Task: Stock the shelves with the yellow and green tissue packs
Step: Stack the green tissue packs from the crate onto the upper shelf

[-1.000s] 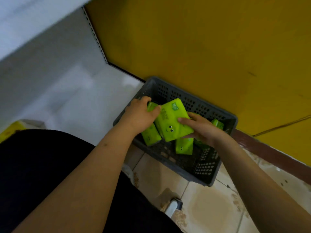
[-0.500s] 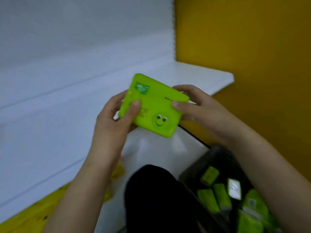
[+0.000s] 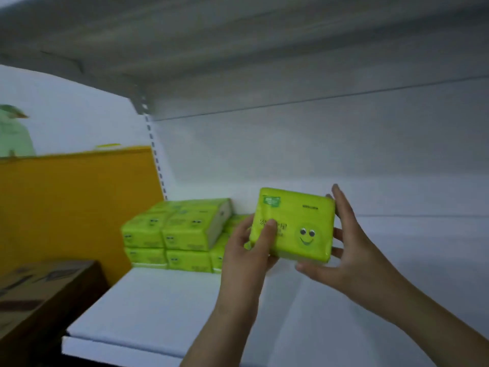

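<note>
One green tissue pack (image 3: 292, 225) is up in both my hands, held clear above the white shelf (image 3: 164, 308) with its smiley face turned toward me and its long axis running left to right. It hangs just right of the stocked pile (image 3: 174, 231), which I count as two layers of matching packs pushed against the shelf's back left corner; I take the pile as my landmark. My left hand (image 3: 251, 250) pinches the pack's near-pile edge, thumb on the printed face, fingers curled behind. My right hand (image 3: 352, 250) cups the far edge, fingers fairly straight up the side and thumb under the bottom corner, so the pack sits between the two palms. My left hand is nearer the pile. I judge the coming move as a short carry leftward and back, setting the pack down against the pile's right side. Left of the pile stands a yellow panel (image 3: 74, 207), with a cardboard box (image 3: 39, 292) below that.
</note>
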The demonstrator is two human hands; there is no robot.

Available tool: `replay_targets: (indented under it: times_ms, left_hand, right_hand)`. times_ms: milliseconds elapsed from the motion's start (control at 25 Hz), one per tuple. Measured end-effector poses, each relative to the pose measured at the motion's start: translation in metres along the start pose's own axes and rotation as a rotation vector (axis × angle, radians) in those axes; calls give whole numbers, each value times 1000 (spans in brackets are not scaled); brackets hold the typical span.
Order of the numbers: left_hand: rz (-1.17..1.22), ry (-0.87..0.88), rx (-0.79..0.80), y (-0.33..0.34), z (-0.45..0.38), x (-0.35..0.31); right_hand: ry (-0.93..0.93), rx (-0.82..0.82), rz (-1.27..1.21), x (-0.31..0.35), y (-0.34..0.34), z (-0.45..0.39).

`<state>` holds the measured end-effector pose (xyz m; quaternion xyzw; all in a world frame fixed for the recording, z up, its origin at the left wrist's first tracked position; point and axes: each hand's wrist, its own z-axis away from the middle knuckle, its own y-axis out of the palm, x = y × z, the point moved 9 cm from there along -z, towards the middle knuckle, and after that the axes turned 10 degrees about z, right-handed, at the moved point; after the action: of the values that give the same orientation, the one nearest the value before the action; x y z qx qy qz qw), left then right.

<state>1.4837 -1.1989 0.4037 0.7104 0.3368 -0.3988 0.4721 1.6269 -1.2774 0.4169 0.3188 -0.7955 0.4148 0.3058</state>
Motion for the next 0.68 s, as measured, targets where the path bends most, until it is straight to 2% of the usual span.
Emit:
replay_targets:
  times_ms: [80, 160, 280, 360, 560, 680]
  left_hand:
    - [-39, -4, -6, -21, -21, -7]
    - [-145, 62, -38, -45, -43, -17]
    - [-798, 519, -238, -87, -64, -45]
    - [-1070, 654, -312, -105, -72, -32]
    - [-1113, 631, -351, -121, -81, -10]
    - [-1119, 659, -350, -119, -79, -11]
  right_hand:
    - [-102, -37, 185, 6, 21, -26]
    - [-115, -90, 181, 4, 31, -56]
    - [-71, -123, 177, -10, 42, -104]
    - [-12, -88, 204, -26, 54, -132]
    - [170, 27, 280, -81, 97, -167]
    - [196, 13, 367, -96, 106, -165]
